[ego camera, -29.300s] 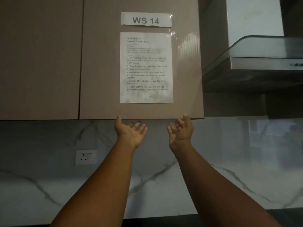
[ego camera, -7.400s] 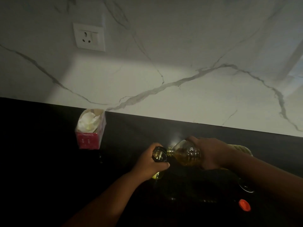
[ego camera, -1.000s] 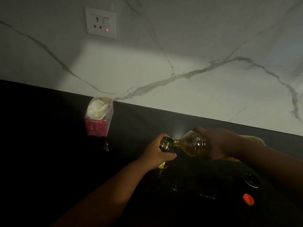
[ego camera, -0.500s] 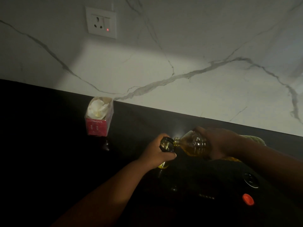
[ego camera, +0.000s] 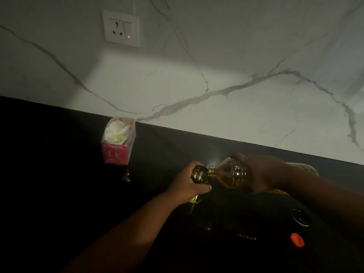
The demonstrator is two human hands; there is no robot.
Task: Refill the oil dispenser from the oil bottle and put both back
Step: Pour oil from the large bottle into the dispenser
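Barely shifted since half a second earlier: held the oil bottle [ego camera: 229,175] tipped in the right hand [ego camera: 260,172], mouth at the oil dispenser [ego camera: 200,175] rim. Gripped the dispenser in the left hand [ego camera: 190,186] on the dark counter [ego camera: 59,174], orange cap [ego camera: 297,239] at four o'clock.

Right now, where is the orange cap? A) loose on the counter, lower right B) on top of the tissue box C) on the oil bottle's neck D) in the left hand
A: the orange cap lies alone on the dark counter, while the oil bottle, tipped in the right hand, has a bare neck.
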